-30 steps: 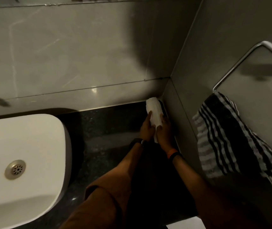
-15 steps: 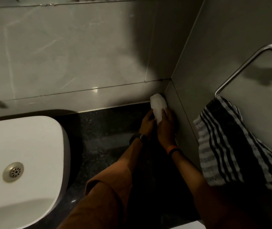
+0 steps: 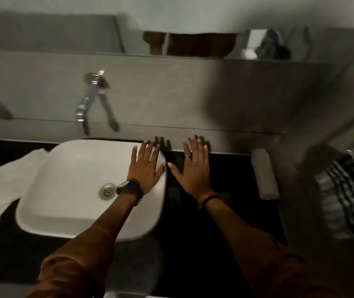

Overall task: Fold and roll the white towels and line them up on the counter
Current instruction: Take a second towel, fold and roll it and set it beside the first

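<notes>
One towel looks finished and at least one more is waiting, so I judge the job partly done.

Largest in view, the dark counter [image 3: 225,207] runs under both forearms and out to either side of the hands. On it, beneath and to the left of the left hand, sits the white basin [image 3: 68,181] with its drain [image 3: 107,191] just left of that wrist. Further left, beyond the basin and well apart from both hands, a loose white towel [image 3: 4,181] lies spread flat and partly tucked behind the basin's edge; it shows no roll yet, and whether it is one cloth or several I cannot tell. To the right of the right hand, near it but not touching, a rolled towel [image 3: 265,174] lies on the counter close to the side wall, its length pointing away from the person. A striped cloth [image 3: 352,196] hangs further right again, off the counter, and seems no part of the task.

Left hand [image 3: 145,166] is fully spread, palm down, fingers splayed over the basin's right rim, gripping nothing. Right hand [image 3: 194,168] is likewise flat and wide open above the bare counter, holding nothing; the two thumbs nearly meet. A tap [image 3: 90,97] juts from the wall ahead of the left hand.

What remains, as I read it: fetch the loose towel from the far left, fold and roll it, and set it beside the finished roll.
</notes>
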